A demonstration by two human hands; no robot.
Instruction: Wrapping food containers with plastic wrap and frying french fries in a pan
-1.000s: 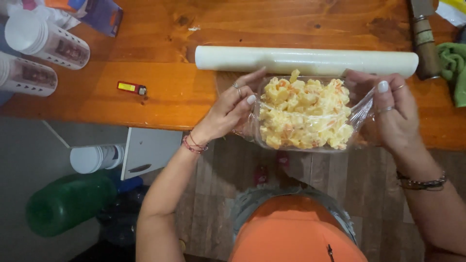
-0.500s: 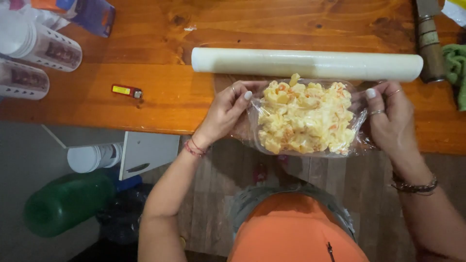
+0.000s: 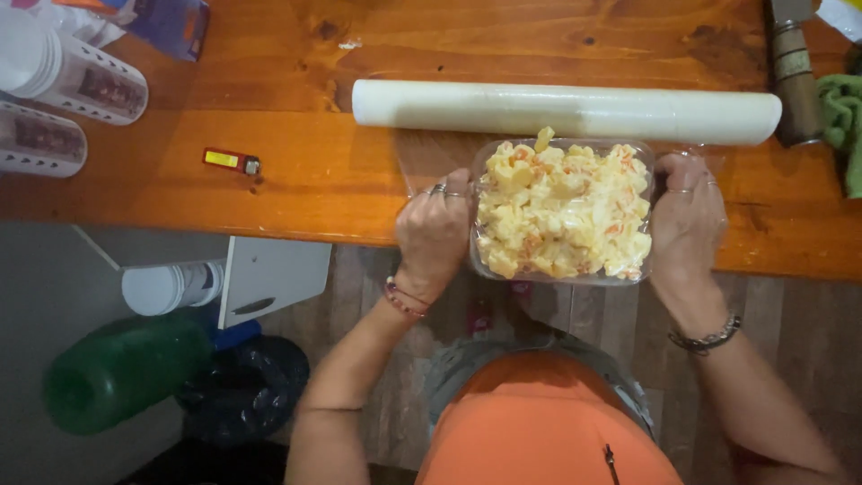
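A clear plastic container [image 3: 563, 275] heaped with a yellow and orange chunky salad [image 3: 561, 209] sits at the near edge of the wooden table [image 3: 296, 180]. My left hand [image 3: 435, 229] grips its left side and my right hand [image 3: 686, 220] grips its right side, both pressing clear film down against the walls. A long white roll of cling film [image 3: 566, 111] lies across the table just behind the container, with film stretching from it toward the container.
A small red and yellow lighter [image 3: 231, 161] lies left of the roll. Two white lidded tubs [image 3: 72, 76] stand at the far left. A wooden grinder [image 3: 794, 72] and green cloth [image 3: 842, 121] are at right. A green bottle [image 3: 121, 368] and black bag lie on the floor.
Both hands have slid from holding the film out at the container's sides to pressing flat against its walls. The view has shifted slightly, so the container sits lower in the frame.
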